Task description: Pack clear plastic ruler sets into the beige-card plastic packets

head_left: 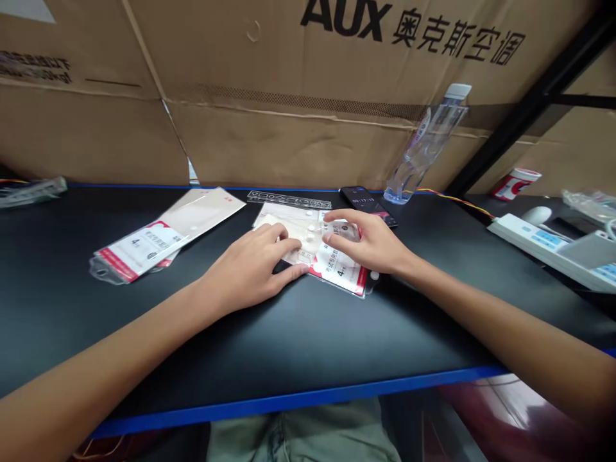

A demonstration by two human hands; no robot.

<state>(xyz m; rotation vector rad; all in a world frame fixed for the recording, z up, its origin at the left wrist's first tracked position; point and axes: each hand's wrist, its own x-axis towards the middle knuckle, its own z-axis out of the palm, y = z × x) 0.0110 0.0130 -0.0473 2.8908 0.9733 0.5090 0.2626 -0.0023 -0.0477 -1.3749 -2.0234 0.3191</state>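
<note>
1. A plastic-sleeved packet (337, 266) with a red-and-white card lies flat at the centre of a black tabletop (120, 321), under a pale sheet dotted with small white discs (293, 234)
2. Left hand (248, 269) rests at the packet's left edge, fingers (283, 247) loosely curved on the sheet, unclenched; whether they grip it cannot be told
3. Right hand (368, 242) arches over the packet's right side, fingers (339, 218) spread, tips on the sheet, unclenched; any grip cannot be told
4. A second sleeved packet (168, 234) lies to the left, well apart from both hands
5. Just behind the hands sit a black smartphone (360, 202) and a clear stencil ruler (289, 199)
6. A clear plastic water bottle (423, 144) leans against a cardboard AUX carton (289, 64)
7. To the right stand a white power strip (543, 250) and a white computer mouse (536, 215)
</note>
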